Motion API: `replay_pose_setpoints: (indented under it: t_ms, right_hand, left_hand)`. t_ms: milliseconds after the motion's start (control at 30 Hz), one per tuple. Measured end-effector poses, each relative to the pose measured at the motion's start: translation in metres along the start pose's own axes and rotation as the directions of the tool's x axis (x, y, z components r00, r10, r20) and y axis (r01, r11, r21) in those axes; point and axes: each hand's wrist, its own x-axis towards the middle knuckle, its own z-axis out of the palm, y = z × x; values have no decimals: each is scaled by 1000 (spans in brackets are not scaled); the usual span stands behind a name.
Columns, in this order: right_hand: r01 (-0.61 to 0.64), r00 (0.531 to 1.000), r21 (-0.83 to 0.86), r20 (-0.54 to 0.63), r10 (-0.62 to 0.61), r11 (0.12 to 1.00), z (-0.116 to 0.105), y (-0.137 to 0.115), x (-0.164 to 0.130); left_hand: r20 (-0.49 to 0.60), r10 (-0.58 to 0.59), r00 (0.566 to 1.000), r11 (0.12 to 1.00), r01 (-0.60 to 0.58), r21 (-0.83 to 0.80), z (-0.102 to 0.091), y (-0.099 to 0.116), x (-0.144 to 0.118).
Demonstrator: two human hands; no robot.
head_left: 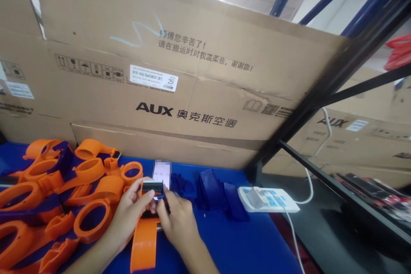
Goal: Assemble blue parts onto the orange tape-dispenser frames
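Note:
My left hand (136, 205) is closed around the head of an orange tape dispenser (144, 244), thumb across its dark roller (152, 188). The dispenser's wide orange band hangs down toward me. On the right of the head, my right hand (180, 218) pinches a small blue plastic piece (162, 189) at the edge of the dispenser. The fingertips partly hide that piece, and I cannot tell how far it is seated. Just behind my hands lies a phone (161, 171) with a timer on its screen.
Several orange tape dispensers (93, 220) are heaped on the blue tabletop (237, 248) at left. Dark blue plastic pieces (212, 190) lie right of my hands, beside a white power strip (268, 200) with cables. A large cardboard box (192, 90) stands behind; a black metal frame (289, 115) rises at right.

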Motion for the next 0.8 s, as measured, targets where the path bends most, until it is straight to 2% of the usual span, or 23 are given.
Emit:
replay_pose_setpoints:
  t_ms: [133, 233, 333, 433, 533, 667, 800]
  right_hand:
    - [-60, 997, 123, -30, 64, 991, 0, 1, 4]
    - [-60, 998, 161, 13, 59, 985, -7, -1, 9]
    - [-15, 995, 110, 100, 4, 994, -14, -1, 11]
    - [27, 993, 1, 118, -27, 1000, -16, 2, 12]
    - [38, 995, -81, 97, -30, 996, -14, 5, 12]
    - [58, 993, -128, 113, -43, 990, -14, 5, 12]
    - [64, 991, -155, 130, -44, 986, -15, 3, 10]
  left_hand:
    - [-38, -32, 999, 998, 30, -55, 1, -2, 3]
    - [-83, -107, 991, 986, 95, -136, -1, -2, 4]
    - [-119, -265, 957, 936, 226, -269, -5, 0, 0]
    - [-122, -396, 910, 855, 317, -412, -6, 4, -6]
    - [-125, -424, 897, 821, 322, -472, -2, 8, -11]
    - [-111, -480, 870, 803, 385, -454, 4, 12, -13]
    - [-148, -432, 890, 843, 340, -416, 6, 15, -13]
